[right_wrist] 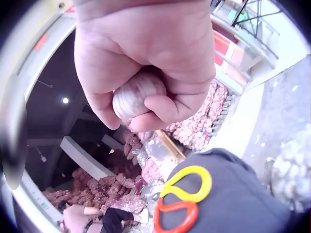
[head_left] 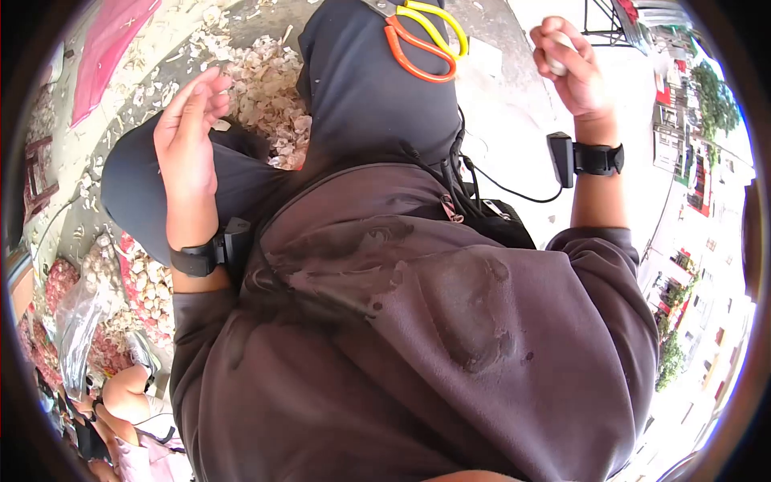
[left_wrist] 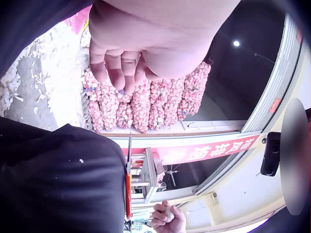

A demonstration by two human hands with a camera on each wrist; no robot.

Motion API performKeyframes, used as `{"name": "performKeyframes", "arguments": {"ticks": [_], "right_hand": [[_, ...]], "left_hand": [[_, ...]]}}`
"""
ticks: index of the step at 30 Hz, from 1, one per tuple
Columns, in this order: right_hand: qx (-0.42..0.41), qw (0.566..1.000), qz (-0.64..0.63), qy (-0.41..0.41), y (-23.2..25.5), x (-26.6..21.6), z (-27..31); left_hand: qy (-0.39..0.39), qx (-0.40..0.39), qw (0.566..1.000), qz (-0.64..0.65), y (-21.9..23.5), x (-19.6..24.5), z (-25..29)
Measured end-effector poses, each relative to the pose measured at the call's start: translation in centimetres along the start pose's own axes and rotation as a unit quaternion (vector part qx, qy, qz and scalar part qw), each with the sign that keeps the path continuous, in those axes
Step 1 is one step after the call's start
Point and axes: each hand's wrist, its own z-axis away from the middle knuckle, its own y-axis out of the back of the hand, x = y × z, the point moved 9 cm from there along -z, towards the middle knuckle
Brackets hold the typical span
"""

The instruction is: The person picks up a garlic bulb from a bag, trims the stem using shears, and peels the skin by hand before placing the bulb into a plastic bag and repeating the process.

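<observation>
My right hand [head_left: 577, 76] is raised at the upper right of the head view, its fingers curled round a garlic bulb [head_left: 556, 55]. In the right wrist view the bulb [right_wrist: 138, 94] is whitish with purple streaks, partly covered by the fingers of that hand [right_wrist: 146, 63]. On the left, my other hand [head_left: 189, 136] is held up above the leg, palm inward, with relaxed, slightly bent fingers and nothing in them. Scissors with one orange and one yellow handle [head_left: 418, 55] lie on the thigh.
Papery garlic skins [head_left: 269, 88] are heaped on the ground between the legs. Net bags of garlic [left_wrist: 141, 104] stand in a row in the left wrist view. Another person [head_left: 128, 402] is at the lower left of the head view. A cable [head_left: 514, 193] runs to the right wrist camera.
</observation>
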Motion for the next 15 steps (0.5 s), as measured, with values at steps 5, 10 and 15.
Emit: {"name": "performKeyframes", "arguments": {"ticks": [5,10,15], "right_hand": [[0.145,0.972,0.082,-0.164,16.2,7.9,10.2],[-0.036,0.472,0.708,-0.525,20.9,14.8,21.4],[0.098,0.613,0.520,-0.586,22.4,22.7,29.8]], "left_hand": [[0.011,-0.026,0.999,-0.031,-0.8,-0.3,-0.1],[0.018,-0.032,0.998,-0.056,-0.9,-1.0,-0.3],[0.033,-0.034,0.996,-0.079,-0.8,-1.8,-0.7]]}}
